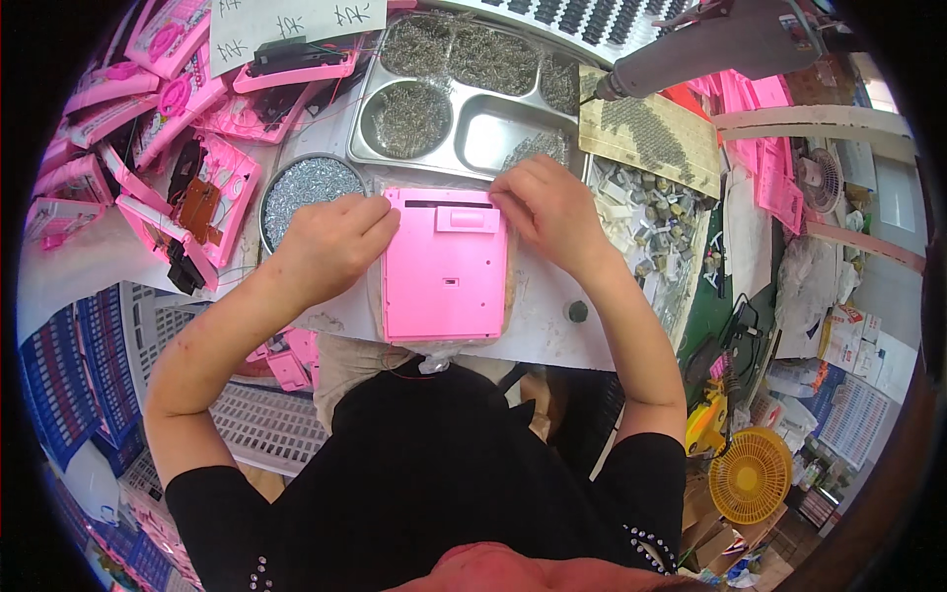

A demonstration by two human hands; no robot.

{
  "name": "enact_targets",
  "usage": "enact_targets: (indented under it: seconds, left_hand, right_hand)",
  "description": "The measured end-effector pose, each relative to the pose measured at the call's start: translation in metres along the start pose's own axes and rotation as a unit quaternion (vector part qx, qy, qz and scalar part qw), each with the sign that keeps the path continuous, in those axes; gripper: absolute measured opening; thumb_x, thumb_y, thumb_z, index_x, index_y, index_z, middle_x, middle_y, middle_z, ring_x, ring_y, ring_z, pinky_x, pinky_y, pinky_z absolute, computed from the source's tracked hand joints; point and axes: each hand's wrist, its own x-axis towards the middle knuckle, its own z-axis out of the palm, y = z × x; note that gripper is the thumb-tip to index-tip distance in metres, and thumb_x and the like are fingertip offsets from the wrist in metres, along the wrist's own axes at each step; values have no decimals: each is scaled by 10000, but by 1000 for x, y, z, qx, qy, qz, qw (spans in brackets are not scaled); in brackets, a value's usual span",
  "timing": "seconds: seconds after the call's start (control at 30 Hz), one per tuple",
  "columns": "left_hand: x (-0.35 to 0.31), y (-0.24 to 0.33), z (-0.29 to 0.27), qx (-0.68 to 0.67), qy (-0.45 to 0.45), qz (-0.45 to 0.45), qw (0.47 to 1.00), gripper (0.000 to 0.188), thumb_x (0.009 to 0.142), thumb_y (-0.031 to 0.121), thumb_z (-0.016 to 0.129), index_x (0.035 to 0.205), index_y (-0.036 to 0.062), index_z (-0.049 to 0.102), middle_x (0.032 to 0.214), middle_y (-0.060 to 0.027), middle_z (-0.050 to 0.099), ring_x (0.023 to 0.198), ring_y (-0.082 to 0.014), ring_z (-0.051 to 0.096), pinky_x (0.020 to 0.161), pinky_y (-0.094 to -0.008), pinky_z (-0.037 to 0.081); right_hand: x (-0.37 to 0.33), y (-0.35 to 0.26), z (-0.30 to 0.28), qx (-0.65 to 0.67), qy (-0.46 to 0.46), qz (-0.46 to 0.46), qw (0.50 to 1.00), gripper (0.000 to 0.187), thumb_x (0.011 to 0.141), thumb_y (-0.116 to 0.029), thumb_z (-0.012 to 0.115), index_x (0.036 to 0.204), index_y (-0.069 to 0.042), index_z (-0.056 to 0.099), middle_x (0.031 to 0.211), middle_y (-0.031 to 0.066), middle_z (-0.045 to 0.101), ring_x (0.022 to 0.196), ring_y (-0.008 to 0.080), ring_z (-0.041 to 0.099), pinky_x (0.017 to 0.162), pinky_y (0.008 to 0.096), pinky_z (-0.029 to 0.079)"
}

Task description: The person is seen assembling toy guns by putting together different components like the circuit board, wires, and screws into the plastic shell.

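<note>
Left grip (340, 244): fingertips drawn together at far left corner of pink panel (434, 261); cannot tell whether anything is pinched. Right grip (552, 209): fingers curled in at far right corner, hold likewise unclear. Panel lies between both grips, extending bodyward above counter (552, 340). Metal dish (263, 222) just beside left grip, partly hidden by it. Steel tray (483, 128) ahead of right grip.

Head view, left fisheye of a worn pair: looking steeply down from above the person's black shirt (424, 444), facing forward over the desk (547, 333). Viewing from close by, framing the pink panel (419, 266) near centre between left hand (335, 242) and right hand (552, 212). Wide lens is bending straight edges toward the rim.
</note>
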Motion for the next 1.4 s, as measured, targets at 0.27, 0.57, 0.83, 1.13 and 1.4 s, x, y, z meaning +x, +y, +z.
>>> enact_targets:
  seconds: [0.27, 0.57, 0.83, 1.13, 1.4]
  left_hand:
    - [-3, 2, -6, -3, -10, 29, 1000, 319, 805, 90, 739, 1111, 11, 697, 1048, -97, 688, 826, -230, 700, 629, -336, 576]
    - [-36, -18, -21, 20, 33, -293, 955, 225, 811, 126, 773, 1004, 59, 679, 952, -89, 621, 928, -318, 638, 804, -450, 502]
    - [-42, -24, -10, 14, 10, -247, 969, 131, 856, 161, 736, 925, 77, 664, 946, -84, 610, 947, -303, 613, 805, -445, 467]
    - [-36, -33, -7, 53, 47, -265, 962, 146, 904, 179, 688, 860, 61, 615, 902, -111, 604, 900, -328, 605, 779, -468, 462]
    - [-44, -27, -10, -99, 65, -319, 940, 160, 912, 154, 689, 872, 16, 619, 833, -152, 621, 821, -363, 620, 736, -462, 478]
  right_hand:
    - [10, 0, -16, -47, -61, -85, 993, 131, 820, -94, 757, 944, -74, 717, 904, 36, 696, 873, 242, 667, 706, 358, 562]
    - [-4, 20, -69, 14, 413, 54, 909, 270, 884, -76, 720, 1145, -17, 679, 1027, 105, 725, 952, 266, 687, 893, 359, 550]
    - [61, 40, -120, 420, 228, 74, 875, 505, 962, -13, 607, 1450, 12, 478, 1275, 193, 639, 1168, 291, 635, 971, 415, 533]
    - [103, -22, -71, 535, 151, 65, 828, 557, 850, -19, 686, 1380, 6, 519, 1076, 49, 608, 990, 163, 611, 864, 326, 488]
    - [39, -55, -51, 596, 165, 55, 784, 530, 917, -137, 719, 1376, -5, 492, 992, 111, 679, 900, 181, 659, 783, 294, 520]
